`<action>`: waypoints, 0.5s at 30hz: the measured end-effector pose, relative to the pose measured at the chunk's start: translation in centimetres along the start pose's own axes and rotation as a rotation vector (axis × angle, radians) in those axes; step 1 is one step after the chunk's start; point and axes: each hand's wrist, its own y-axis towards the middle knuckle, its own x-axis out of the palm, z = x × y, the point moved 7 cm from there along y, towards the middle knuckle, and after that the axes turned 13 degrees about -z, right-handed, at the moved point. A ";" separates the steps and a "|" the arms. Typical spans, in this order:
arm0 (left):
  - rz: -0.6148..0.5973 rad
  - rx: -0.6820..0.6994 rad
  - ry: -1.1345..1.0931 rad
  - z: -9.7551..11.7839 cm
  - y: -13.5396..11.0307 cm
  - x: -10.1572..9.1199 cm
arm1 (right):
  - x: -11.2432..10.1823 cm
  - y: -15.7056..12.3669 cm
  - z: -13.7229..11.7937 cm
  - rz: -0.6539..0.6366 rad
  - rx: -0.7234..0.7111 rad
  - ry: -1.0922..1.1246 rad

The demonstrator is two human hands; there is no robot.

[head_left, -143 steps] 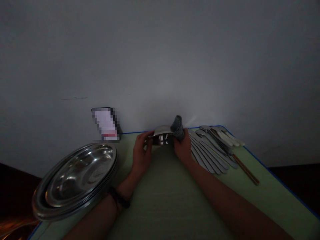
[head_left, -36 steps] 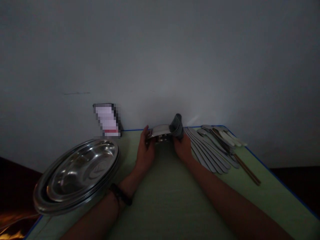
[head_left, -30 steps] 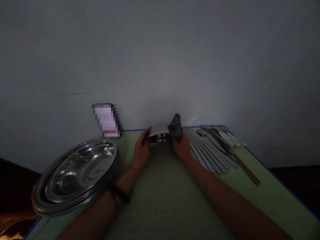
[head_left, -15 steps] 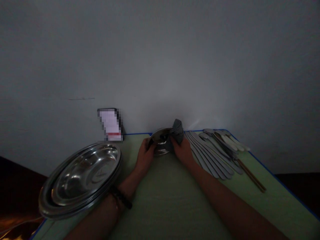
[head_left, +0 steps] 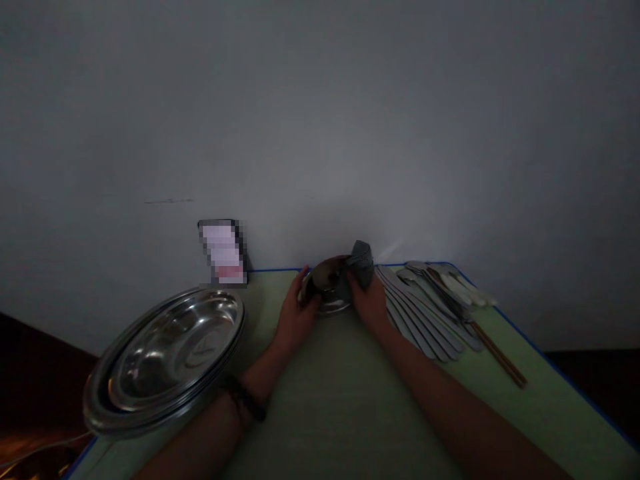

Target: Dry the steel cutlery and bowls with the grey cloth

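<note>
My left hand (head_left: 294, 317) grips the left rim of a small steel bowl (head_left: 326, 291) held near the far edge of the green table (head_left: 330, 400). The bowl is tilted with its hollow facing me. My right hand (head_left: 371, 305) is closed on a grey cloth (head_left: 361, 261), which is pressed against the bowl's right side. A dark band sits on my left wrist.
A stack of large steel plates (head_left: 165, 357) lies at the left front. A row of steel spoons (head_left: 425, 310) and a pair of wooden chopsticks (head_left: 495, 353) lie at the right. A blurred-out upright object (head_left: 223, 252) leans on the grey wall behind.
The bowl has turned from rim-up, showing its outer side, to tilted with its inside facing me. The cloth in my right hand has moved to the inner rim.
</note>
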 end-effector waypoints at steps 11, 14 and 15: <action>-0.067 -0.082 -0.195 0.1 -0.1 1.5 | 0.2 -0.2 0.4 0.033 0.034 -0.088; 0.037 -0.078 -0.303 -0.7 -0.2 0.9 | 0.5 -0.2 0.1 -0.034 -0.001 -0.096; 0.068 -0.082 -0.337 -1.1 -0.2 0.7 | 0.6 -0.2 -0.1 -0.053 -0.003 -0.099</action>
